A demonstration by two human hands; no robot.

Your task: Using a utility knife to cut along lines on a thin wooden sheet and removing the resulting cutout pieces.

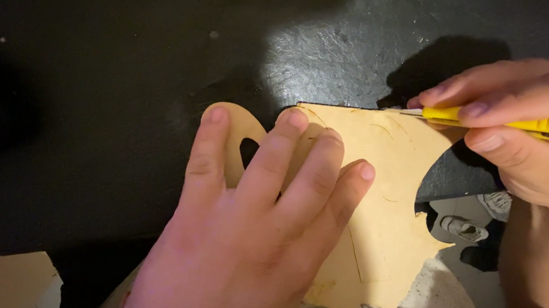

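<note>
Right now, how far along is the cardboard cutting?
Done: the cardboard already has curved cut edges and an oval hole. In hand: left hand pins it flat; right hand holds the yellow knife at the top edge. Left: faint pencil lines remain uncut.

Matt tan cardboard cutout point(376, 181) with rough cut edges lies on a black desk point(127, 74) of glossy, pebbled finish. The utility knife point(545, 126) has a smooth yellow plastic body and metal blade.
</note>
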